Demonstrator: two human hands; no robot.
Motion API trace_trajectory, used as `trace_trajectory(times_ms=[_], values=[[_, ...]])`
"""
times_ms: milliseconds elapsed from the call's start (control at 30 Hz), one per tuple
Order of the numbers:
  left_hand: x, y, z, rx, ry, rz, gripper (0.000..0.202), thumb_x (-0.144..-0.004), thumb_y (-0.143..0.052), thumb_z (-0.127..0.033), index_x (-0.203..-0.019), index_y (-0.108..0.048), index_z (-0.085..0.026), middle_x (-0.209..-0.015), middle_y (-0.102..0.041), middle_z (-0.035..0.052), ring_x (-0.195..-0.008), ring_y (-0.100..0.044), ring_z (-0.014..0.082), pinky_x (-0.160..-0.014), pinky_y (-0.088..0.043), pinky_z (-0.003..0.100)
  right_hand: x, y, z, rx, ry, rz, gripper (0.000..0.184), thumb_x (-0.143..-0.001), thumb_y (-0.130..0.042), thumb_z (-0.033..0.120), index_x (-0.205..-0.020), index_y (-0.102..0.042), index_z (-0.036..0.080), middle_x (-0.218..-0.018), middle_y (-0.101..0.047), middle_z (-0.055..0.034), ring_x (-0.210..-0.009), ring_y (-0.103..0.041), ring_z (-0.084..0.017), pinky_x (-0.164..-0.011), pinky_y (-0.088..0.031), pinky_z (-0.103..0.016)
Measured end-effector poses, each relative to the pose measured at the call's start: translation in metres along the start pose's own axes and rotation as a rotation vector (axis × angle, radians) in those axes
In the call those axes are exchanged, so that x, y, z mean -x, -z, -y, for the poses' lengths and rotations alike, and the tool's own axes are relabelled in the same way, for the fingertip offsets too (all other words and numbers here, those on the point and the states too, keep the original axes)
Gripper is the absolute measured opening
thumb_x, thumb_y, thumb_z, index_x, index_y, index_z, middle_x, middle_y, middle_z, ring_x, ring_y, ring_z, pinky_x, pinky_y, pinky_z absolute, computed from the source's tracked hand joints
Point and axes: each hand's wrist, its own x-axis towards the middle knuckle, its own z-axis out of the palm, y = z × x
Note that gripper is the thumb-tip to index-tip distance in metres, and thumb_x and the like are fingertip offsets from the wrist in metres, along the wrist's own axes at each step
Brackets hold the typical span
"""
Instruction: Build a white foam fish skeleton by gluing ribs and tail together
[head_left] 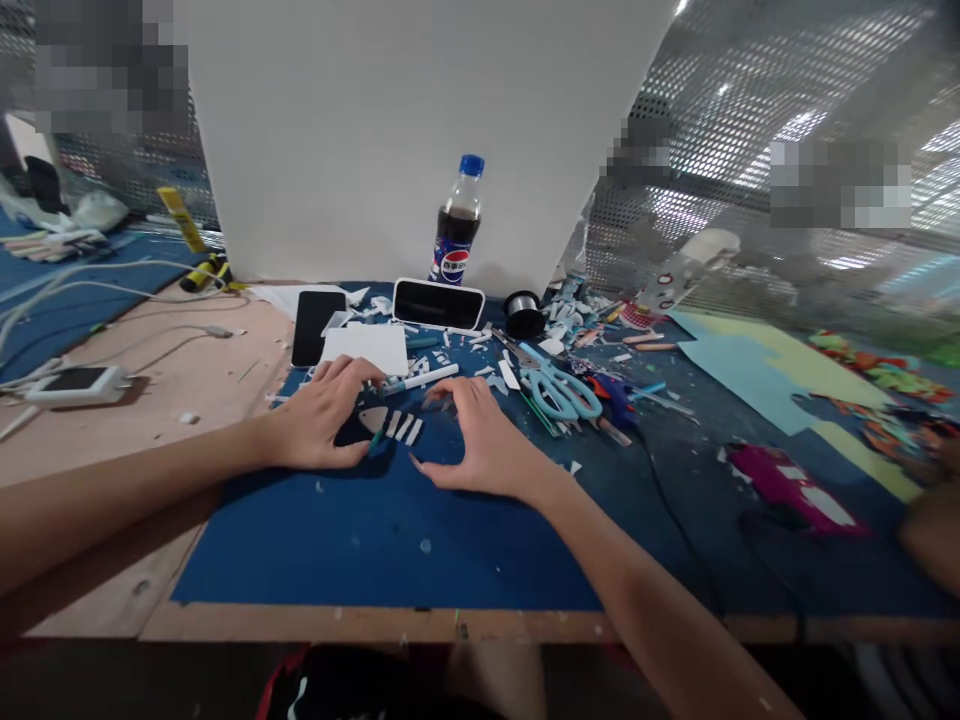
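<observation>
On the blue mat (390,550), small white cut pieces lie in a row: a rounded, pointed piece (373,417) with several short strips (405,428) to its right. My left hand (322,415) rests palm down at the left of the row, thumb and fingers apart, its thumb tip close to the rounded piece. To the right of the strips, my right hand (484,440) is curved with thumb and fingers apart, nothing visible between them. Just beyond both hands lies a white pen (431,378). A white sheet (367,348) sits past my left fingers.
Light-blue scissors (559,390) lie right of my right hand, among paper scraps. Farther back are a phone (316,328), a white-framed phone (439,304), a spool (524,315) and a cola bottle (456,235). A magenta object (795,490) lies right, near another person's arm (934,535).
</observation>
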Motion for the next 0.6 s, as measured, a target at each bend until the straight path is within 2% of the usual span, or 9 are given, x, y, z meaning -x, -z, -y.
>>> trace_trajectory(times_ms=[200,333,600], values=[[0.0088,0.0023,-0.0044,0.046,0.072,0.074,0.051,-0.08,-0.053,-0.038,-0.118,-0.028,-0.017,-0.115,-0.041,0.0136,-0.102,-0.039,0.0299,-0.087,-0.036,0.048,-0.0006,-0.0058,-0.0026,-0.021,-0.009,0.008,0.049,-0.075,-0.061,0.042,-0.114,-0.042,0.019,-0.114,-0.05,-0.0125,-0.107,-0.046,-0.026,-0.084,-0.043,-0.039],[0.0081,0.0032,-0.0036,0.084,0.083,0.064,0.047,-0.078,-0.053,-0.033,-0.116,-0.03,-0.017,-0.112,-0.042,0.0121,-0.1,-0.039,0.0289,-0.086,-0.037,0.049,-0.0023,-0.0089,-0.0025,-0.013,-0.02,0.004,0.045,-0.075,-0.06,0.041,-0.11,-0.044,0.017,-0.109,-0.051,-0.0124,-0.103,-0.046,-0.026,-0.083,-0.043,-0.039],[0.0081,0.0047,-0.0025,0.111,0.071,0.053,0.043,-0.08,-0.052,-0.035,-0.114,-0.032,-0.018,-0.109,-0.043,0.0119,-0.097,-0.041,0.0279,-0.081,-0.039,0.048,-0.0051,-0.0091,-0.0031,-0.017,-0.038,0.02,0.042,-0.076,-0.06,0.038,-0.109,-0.043,0.017,-0.107,-0.05,-0.0122,-0.1,-0.045,-0.026,-0.081,-0.043,-0.038]])
